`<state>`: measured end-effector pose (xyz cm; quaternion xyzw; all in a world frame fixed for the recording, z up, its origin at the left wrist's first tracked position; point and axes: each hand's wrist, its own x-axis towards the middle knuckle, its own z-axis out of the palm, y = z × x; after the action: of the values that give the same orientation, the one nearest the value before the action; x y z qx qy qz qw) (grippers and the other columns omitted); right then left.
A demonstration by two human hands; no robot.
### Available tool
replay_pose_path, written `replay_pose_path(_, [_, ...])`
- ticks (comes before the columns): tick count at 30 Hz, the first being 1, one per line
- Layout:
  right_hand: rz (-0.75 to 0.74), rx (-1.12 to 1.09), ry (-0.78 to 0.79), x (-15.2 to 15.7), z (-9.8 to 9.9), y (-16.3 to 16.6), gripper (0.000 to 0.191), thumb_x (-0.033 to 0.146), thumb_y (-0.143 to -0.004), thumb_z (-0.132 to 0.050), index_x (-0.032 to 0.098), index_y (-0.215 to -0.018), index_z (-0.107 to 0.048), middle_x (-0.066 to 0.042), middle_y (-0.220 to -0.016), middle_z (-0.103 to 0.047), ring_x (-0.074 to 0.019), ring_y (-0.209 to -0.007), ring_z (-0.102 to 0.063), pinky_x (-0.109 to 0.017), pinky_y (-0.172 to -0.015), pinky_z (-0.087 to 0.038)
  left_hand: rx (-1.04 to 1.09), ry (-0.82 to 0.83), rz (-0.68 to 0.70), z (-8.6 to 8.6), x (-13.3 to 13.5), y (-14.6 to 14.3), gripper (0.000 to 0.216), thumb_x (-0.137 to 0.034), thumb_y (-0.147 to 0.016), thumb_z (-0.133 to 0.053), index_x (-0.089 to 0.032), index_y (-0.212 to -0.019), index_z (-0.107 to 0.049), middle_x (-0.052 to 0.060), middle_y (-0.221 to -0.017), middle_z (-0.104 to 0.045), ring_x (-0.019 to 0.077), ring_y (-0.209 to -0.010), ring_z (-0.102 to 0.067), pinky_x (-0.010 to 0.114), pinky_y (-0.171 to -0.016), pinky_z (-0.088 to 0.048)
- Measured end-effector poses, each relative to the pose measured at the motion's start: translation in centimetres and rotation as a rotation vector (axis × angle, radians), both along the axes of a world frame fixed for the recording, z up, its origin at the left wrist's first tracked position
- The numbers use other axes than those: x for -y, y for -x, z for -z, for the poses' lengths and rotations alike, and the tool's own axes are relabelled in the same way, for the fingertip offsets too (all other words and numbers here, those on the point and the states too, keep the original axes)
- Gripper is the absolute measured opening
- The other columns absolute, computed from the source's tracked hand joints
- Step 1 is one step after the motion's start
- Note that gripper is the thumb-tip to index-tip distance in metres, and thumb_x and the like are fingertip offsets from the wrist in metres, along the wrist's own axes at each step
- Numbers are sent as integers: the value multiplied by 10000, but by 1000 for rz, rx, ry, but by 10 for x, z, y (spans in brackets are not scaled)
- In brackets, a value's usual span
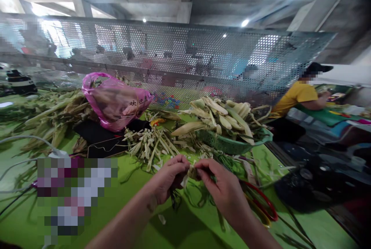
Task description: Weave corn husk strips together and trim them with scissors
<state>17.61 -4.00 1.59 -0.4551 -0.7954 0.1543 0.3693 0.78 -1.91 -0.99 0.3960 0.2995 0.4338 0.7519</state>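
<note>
Over the green tabletop [127, 202], my left hand [169, 177] and my right hand [218, 183] meet, fingertips nearly touching. Both pinch a small pale piece of corn husk [189, 173] between them; its exact shape is partly covered by the fingers. Just beyond my hands lies a heap of cut husk pieces [147, 143]. A green plastic basket [226, 143] piled with dry corn husks [223, 116] stands behind my right hand. Red-handled scissors [268, 202] lie beside my right wrist, partly hidden by it.
A pink plastic bag [116, 102] and loose dry husks [58, 116] occupy the back left. White cables [31, 139] run along the left side. A perforated metal screen [174, 56] borders the far edge. A person in a yellow shirt [295, 96] sits at the right.
</note>
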Motion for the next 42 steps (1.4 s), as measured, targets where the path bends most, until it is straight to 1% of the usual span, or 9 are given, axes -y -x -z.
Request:
replay_pose_path(5, [-25, 72, -87, 2, -5, -2, 154, 149, -904, -475, 229, -965, -591, -18, -918, -633, -141, -834, -603, -245, -753, -460, 35, 15, 11, 3, -1, 1, 103, -250, -754, -569, -189, -780, -490, -66, -562, -345, 54, -439, -287, 203, -431, -203])
replay_pose_path(11, [-16, 291, -245, 5, -6, -3, 203, 124, -894, -443, 212, -982, -603, -47, -895, -640, -158, -758, -617, -262, -684, -478, 57, -35, 55, -2, 1, 4, 117, -252, -751, -581, -190, -799, -496, -80, -528, -299, 54, -431, -223, 209, -430, -161])
replay_pose_path(18, [20, 403, -424, 9, -10, 0, 228, 135, -905, -405, 182, -901, -628, -60, -794, -638, -150, -683, -615, -241, -626, -469, 38, -40, 92, -7, 2, 5, 142, -252, -742, -584, -190, -800, -470, -79, -554, -320, 52, -443, -195, 217, -445, -120])
replay_pose_path(23, [41, 518, -508, 9, -9, -1, 232, 126, -908, -398, 171, -882, -624, -68, -780, -633, -159, -643, -602, -260, -591, -443, -86, -113, 92, -9, 0, 3, 182, -289, -743, -608, -183, -824, -485, -57, -623, -411, 55, -483, -260, 224, -480, -151])
replay_pose_path(27, [49, 565, -543, 7, -2, -1, 230, 96, -895, -406, 158, -913, -627, -76, -786, -634, -179, -649, -601, -291, -602, -444, -228, -213, 61, -12, -1, 3, 135, -273, -769, -577, -174, -831, -508, -46, -677, -440, 67, -544, -296, 225, -511, -193])
replay_pose_path(29, [32, 553, -543, 5, 1, -2, 224, 100, -897, -410, 150, -940, -624, -83, -806, -639, -191, -676, -608, -303, -620, -451, -269, -236, 45, -13, -2, 3, 100, -245, -772, -561, -169, -813, -512, -44, -686, -433, 72, -568, -305, 224, -525, -211])
replay_pose_path(31, [18, 512, -494, 4, 3, -2, 207, 118, -904, -417, 158, -946, -616, -85, -833, -643, -196, -710, -615, -305, -641, -458, -297, -241, 32, -13, -2, 3, 87, -234, -773, -555, -168, -809, -512, -44, -688, -428, 73, -575, -308, 225, -530, -217])
replay_pose_path(38, [-7, 272, -199, 0, -2, -4, 152, 171, -921, -445, 206, -926, -592, -47, -876, -632, -165, -774, -610, -272, -686, -477, -253, -154, 51, -13, -2, 2, 179, -299, -775, -588, -178, -853, -481, -52, -678, -434, 59, -517, -281, 234, -500, -176])
replay_pose_path(42, [0, 304, -230, 0, -5, -5, 150, 163, -913, -442, 201, -911, -587, -51, -850, -622, -168, -744, -602, -281, -671, -476, -182, -142, 80, -11, -2, 3, 252, -356, -757, -635, -176, -859, -492, -45, -691, -453, 57, -528, -303, 227, -506, -190])
